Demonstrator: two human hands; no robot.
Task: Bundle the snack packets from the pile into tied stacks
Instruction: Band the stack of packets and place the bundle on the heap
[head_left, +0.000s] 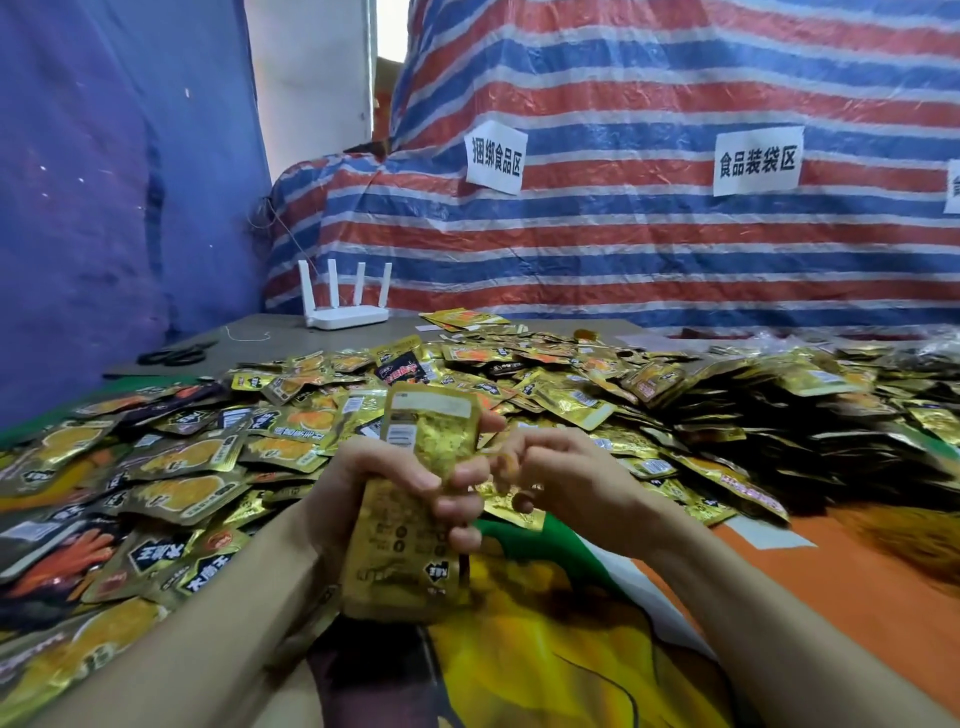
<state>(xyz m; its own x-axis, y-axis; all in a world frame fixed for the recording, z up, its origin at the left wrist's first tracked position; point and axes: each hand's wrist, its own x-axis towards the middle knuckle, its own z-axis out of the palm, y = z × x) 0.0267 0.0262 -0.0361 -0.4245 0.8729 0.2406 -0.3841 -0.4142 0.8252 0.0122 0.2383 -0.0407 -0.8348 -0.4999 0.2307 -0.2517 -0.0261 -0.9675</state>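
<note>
Snack packets (571, 400) in gold foil cover most of the table (260, 332) in one wide, loose pile (208, 457), which reaches from the left edge of the view to the far right. Above the near side of this pile, in the middle of the view, the left hand (363, 483) grips a stack (400, 561) of the same gold packets. Its fingers (460, 480) curl around the middle of the stack, which stands nearly upright. The right hand (566, 483) is just beside the stack on its right side, with the fingers curled inward and the fingertips close to the stack's edge; I cannot tell if it pinches something or holds nothing. Under both forearms lies a printed cloth (571, 649) in orange, green and yellow. At the far left of the table a pair of black scissors (176, 355) lies flat, a short piece of white string (249, 335) is near it, and a white router (345, 304) with four antennas stands behind them. A tarpaulin (649, 249) with red, blue and white stripes hangs behind the table, and white paper signs (496, 156) with black characters are fixed on it. A blue sheet (104, 208) covers the left side.
</note>
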